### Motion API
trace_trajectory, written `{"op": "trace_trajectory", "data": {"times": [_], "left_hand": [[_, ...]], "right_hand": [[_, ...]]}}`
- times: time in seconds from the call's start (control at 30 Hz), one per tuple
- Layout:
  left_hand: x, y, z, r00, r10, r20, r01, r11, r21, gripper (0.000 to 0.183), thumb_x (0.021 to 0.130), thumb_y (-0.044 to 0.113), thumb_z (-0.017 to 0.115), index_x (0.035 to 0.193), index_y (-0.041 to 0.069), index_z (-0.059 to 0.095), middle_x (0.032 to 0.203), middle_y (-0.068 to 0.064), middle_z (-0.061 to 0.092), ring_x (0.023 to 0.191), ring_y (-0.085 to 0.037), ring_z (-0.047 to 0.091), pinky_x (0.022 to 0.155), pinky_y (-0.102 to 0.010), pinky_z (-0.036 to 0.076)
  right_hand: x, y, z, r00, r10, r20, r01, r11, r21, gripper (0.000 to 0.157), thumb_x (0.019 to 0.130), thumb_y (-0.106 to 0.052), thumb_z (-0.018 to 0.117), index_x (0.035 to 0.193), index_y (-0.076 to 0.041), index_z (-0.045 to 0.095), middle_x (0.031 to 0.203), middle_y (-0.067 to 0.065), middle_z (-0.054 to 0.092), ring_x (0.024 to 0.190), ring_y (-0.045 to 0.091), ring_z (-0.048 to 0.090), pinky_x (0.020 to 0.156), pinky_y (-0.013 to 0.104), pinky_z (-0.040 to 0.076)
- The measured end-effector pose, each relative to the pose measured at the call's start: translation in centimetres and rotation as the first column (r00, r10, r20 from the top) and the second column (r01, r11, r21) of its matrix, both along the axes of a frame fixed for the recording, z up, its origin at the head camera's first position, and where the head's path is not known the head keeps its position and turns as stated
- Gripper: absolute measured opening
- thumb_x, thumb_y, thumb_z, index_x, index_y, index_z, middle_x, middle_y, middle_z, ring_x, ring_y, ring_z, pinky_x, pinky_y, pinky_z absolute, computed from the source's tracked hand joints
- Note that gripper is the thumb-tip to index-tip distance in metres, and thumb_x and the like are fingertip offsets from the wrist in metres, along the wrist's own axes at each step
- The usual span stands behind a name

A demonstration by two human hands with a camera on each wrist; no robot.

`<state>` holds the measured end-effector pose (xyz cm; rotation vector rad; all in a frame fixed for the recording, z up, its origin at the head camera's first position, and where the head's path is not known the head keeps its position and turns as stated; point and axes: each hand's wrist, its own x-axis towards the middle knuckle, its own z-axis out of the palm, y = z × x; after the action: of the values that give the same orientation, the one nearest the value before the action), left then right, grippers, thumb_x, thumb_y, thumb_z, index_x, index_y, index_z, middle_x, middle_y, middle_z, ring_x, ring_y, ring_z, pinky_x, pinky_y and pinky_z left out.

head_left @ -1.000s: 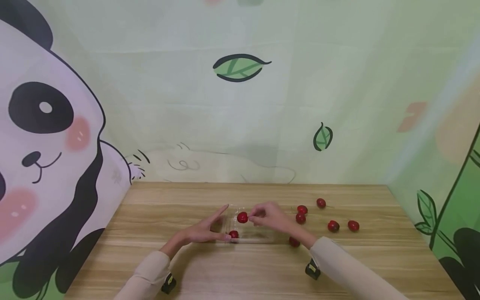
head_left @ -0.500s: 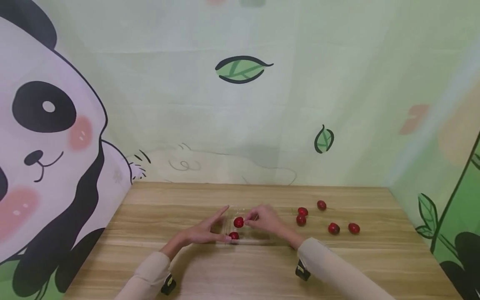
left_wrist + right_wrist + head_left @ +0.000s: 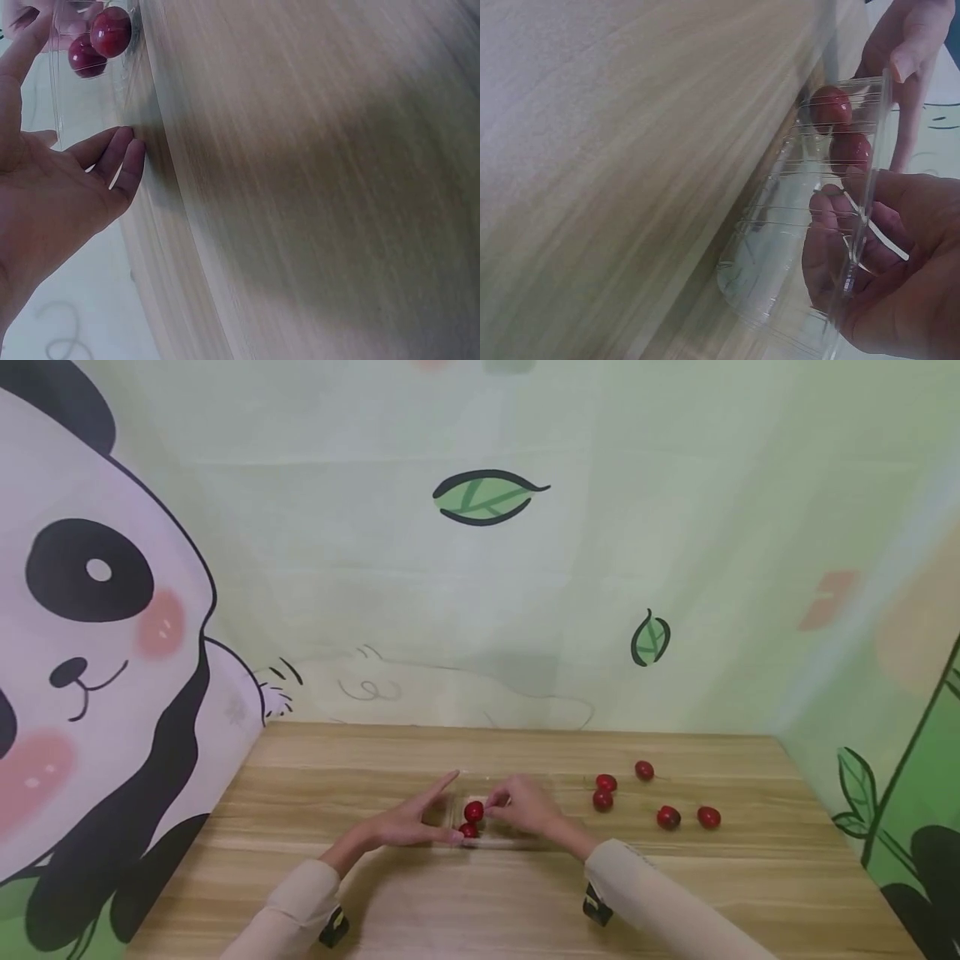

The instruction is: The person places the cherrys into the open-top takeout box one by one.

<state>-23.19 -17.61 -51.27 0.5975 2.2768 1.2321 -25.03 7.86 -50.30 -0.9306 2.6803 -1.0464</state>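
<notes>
At the far left, a panda (image 3: 105, 643) is printed on the backdrop (image 3: 360, 552). Next, a pale left sleeve (image 3: 292, 906) crosses the table (image 3: 720, 885), with a black unit (image 3: 334, 927) below the wrist. The left hand (image 3: 405, 822) is at the left end of a clear box (image 3: 502, 842); thumb and forefinger are spread wide, the thumb at the near side, the forefinger pointing along the left end.

Two red cherries are inside the box at that end. The near cherry (image 3: 468, 832) lies just beside the left thumb. The far cherry (image 3: 474, 812) appears to touch it; whether it bears on the box floor cannot be told.

The right hand (image 3: 525, 806) is over the box. Its thumb and forefinger pinch at the right side of the far cherry; the stem is too small to make out. The other fingers are curled, as seen in the right wrist view. A second black unit (image 3: 597, 906) is under the right sleeve (image 3: 667, 902).

To the right, five loose cherries lie on the table: two touching (image 3: 603, 800), one behind (image 3: 644, 770), then two apart (image 3: 668, 817), (image 3: 708, 817).
</notes>
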Motion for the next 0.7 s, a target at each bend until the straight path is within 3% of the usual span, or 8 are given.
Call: {"op": "trace_trajectory", "data": {"times": [0.27,0.7], "left_hand": [[-0.33,0.48,-0.14,1.000,-0.005,-0.004,0.005,1.000,0.014,0.104,0.091,0.045,0.075,0.166,0.022,0.006,0.165,-0.025,0.029,0.154,-0.043,0.025,0.120,-0.069,0.023],[0.02,-0.19,-0.27,1.000,-0.001,-0.007,0.001,1.000,0.008,0.103,0.092,0.044,0.075,0.166,0.021,0.006,0.166,-0.024,0.028,0.155,-0.042,0.024,0.122,-0.069,0.021]], "right_hand": [[-0.31,0.51,-0.57,0.999,-0.031,0.030,0.030,0.999,0.027,0.005,0.090,-0.002,0.073,0.088,0.000,0.077,0.083,0.009,0.076,0.069,0.006,0.057,0.062,0.019,0.048],[0.00,0.74,-0.15,0.997,-0.047,0.053,0.047,0.999,0.001,0.009,0.092,-0.006,0.072,0.096,0.001,0.077,0.091,0.012,0.078,0.077,0.013,0.067,0.068,0.022,0.055]]}}
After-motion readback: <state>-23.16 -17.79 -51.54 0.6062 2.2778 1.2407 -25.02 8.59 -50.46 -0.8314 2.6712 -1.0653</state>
